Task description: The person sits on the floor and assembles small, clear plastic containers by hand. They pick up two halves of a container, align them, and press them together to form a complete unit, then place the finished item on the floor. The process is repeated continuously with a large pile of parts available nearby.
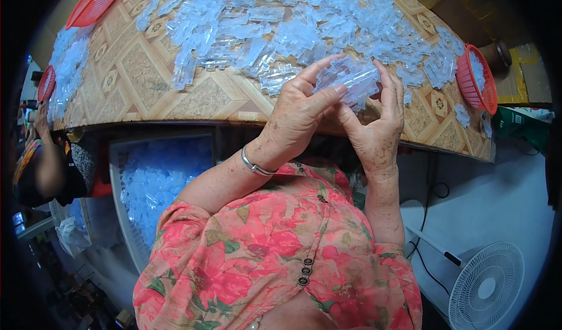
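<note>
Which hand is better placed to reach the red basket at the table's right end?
Probably the right hand: it is nearer the red basket, while the left hand sits beyond the clear plastic pieces both hands hold.

This looks like a small workshop. Clear plastic pieces (304, 28) crowd the table (134, 66); a filled crate (116, 189) stands below its near edge, a co-worker (51, 166) by its left end.

A clear, faintly bluish plastic bundle of thin ribbed pieces with notched, stepped edges (358, 83) is raised above the near edge of the worktop (205, 98), tilted, its ridged face catching light in bright streaks. It sits between the left hand (298, 104) and right hand (377, 128), the left thumb lying across it. The exact piece count is unclear.
</note>
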Motion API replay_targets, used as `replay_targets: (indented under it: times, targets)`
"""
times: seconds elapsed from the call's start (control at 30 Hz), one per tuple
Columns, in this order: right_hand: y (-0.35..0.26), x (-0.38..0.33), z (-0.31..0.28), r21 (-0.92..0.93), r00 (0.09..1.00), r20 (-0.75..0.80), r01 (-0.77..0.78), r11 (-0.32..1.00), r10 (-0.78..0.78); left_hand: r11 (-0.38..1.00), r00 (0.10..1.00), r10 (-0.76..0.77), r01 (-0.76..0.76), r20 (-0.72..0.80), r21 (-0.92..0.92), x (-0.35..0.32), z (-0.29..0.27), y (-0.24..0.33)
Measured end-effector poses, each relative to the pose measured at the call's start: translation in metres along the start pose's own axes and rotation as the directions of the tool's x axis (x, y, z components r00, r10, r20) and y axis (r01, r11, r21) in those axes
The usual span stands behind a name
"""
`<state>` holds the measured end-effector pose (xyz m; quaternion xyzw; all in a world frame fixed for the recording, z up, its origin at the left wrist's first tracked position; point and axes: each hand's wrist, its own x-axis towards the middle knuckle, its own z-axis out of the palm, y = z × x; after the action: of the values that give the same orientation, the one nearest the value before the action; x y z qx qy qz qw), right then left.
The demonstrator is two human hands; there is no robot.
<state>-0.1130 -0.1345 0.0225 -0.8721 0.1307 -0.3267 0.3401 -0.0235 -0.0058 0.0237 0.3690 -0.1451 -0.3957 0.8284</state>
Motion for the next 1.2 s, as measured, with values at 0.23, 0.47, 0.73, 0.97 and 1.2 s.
replay_targets:
  times: [0.23,0.47,0.73,0.97,1.2]
  targets:
    - [0.001,0.004,-0.013,0.004,0.996,0.05,0.076,0.997,-0.076,0.998,0.999,-0.037,0.035,-0.03,-0.048,0.0,-0.006,-0.001]
    - [0.002,0.0,-0.013,0.472,0.963,0.192,-0.258,0.843,0.187,1.0,0.999,-0.018,0.018,-0.033,0.017,-0.002,0.002,0.0]
    - [0.001,0.0,-0.011,0.086,0.991,0.116,-0.078,0.993,0.068,0.981,0.998,0.024,-0.013,-0.053,0.192,0.001,-0.003,-0.006]
    - [0.007,-0.001,-0.005,-0.098,0.998,0.053,-0.032,0.995,0.037,0.996,1.0,0.005,-0.003,-0.023,0.092,0.001,-0.006,-0.015]
    - [0.008,-0.004,-0.01,0.381,0.986,0.079,-0.166,0.91,0.147,0.941,0.992,-0.125,0.129,0.033,-0.314,0.004,0.001,-0.004]
